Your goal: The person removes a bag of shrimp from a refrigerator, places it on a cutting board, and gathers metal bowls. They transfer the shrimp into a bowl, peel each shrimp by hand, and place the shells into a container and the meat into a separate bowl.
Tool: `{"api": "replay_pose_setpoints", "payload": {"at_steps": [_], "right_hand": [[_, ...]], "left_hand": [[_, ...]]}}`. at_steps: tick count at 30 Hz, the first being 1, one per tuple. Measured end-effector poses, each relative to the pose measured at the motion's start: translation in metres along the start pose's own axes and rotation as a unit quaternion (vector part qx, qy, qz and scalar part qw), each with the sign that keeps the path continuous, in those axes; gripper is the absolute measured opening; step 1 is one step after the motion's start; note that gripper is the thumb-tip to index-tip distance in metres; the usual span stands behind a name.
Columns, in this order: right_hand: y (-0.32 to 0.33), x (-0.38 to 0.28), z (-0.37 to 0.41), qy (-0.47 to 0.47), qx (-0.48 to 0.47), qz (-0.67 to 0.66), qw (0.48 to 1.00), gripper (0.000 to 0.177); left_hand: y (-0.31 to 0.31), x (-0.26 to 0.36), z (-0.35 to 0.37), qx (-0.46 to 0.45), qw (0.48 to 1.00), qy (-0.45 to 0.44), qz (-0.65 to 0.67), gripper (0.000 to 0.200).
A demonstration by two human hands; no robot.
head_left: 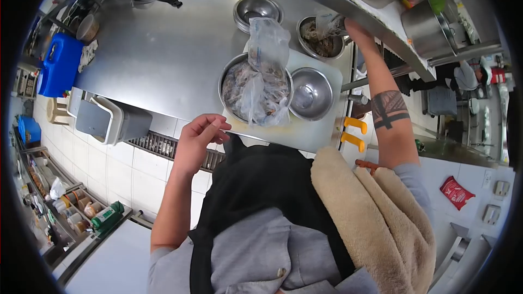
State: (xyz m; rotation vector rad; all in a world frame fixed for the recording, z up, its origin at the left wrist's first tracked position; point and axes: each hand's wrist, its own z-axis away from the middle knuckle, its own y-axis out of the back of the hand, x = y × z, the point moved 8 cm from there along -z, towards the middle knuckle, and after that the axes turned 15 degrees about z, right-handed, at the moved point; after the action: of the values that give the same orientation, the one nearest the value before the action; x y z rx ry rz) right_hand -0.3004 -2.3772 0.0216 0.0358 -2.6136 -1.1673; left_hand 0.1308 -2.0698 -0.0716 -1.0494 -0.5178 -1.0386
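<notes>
My right hand (pixel 358 32) reaches out to the far right. It grips a clear plastic bag (pixel 330 24) over a metal bowl (pixel 306 50) of dark brownish pieces, which may be shellfish. My left hand (pixel 200 137) hovers at the counter's front edge, fingers loosely curled to the thumb, nothing visible in it. Beyond it, a larger metal bowl (pixel 222 88) contains greyish pieces that look like raw shrimp. Crumpled clear plastic bags (pixel 268 46) lie across that bowl. Beside it sits another metal bowl (pixel 312 94) with a shiny bare inside.
Stacked metal bowls (pixel 258 10) stand farther back on the steel counter (pixel 163 49). The larger bowl rests on a white cutting board (pixel 327 135). A shelf (pixel 381 32) overhangs the right side. Yellow handles (pixel 354 133) project at right; a grey bin (pixel 128 122) stands left.
</notes>
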Motion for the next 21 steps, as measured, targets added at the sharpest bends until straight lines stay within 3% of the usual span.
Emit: {"api": "replay_pose_setpoints", "payload": {"at_steps": [1,5,7,8,10,11,12,13,21], "right_hand": [[-0.014,0.000,-0.003,-0.019,-0.095,0.016,0.995,0.031],[-0.051,0.028,0.002,0.011,-0.059,0.018,0.998,0.039],[-0.078,0.050,0.019,-0.052,-0.172,-0.051,0.982,0.042],[-0.104,0.065,0.013,-0.047,-0.167,-0.050,0.984,0.042],[-0.149,0.090,0.021,-0.064,-0.056,-0.332,0.939,0.046],[-0.127,0.083,0.024,-0.068,-0.056,-0.333,0.939,0.046],[-0.093,0.059,0.011,-0.016,-0.113,-0.122,0.986,0.047],[-0.076,0.037,0.005,0.040,-0.167,0.095,0.981,0.049],[-0.063,0.007,0.043,-0.112,-0.298,-0.097,0.943,0.029]], "left_hand": [[-0.003,0.000,0.001,-0.004,1.000,-0.002,-0.006,0.025],[-0.005,0.000,0.001,-0.013,0.999,-0.008,-0.034,0.026],[0.001,-0.008,0.003,-0.009,0.999,0.006,-0.048,0.026],[0.001,-0.006,0.000,-0.008,0.999,0.001,-0.044,0.026],[0.005,-0.012,0.006,0.007,1.000,0.007,-0.024,0.027],[0.008,-0.017,0.005,0.005,1.000,0.011,-0.014,0.027],[0.008,-0.012,0.001,0.006,1.000,0.004,-0.013,0.027],[0.007,-0.013,0.002,0.010,1.000,0.004,-0.025,0.026],[0.009,-0.031,0.001,0.013,0.998,0.022,-0.063,0.027]]}}
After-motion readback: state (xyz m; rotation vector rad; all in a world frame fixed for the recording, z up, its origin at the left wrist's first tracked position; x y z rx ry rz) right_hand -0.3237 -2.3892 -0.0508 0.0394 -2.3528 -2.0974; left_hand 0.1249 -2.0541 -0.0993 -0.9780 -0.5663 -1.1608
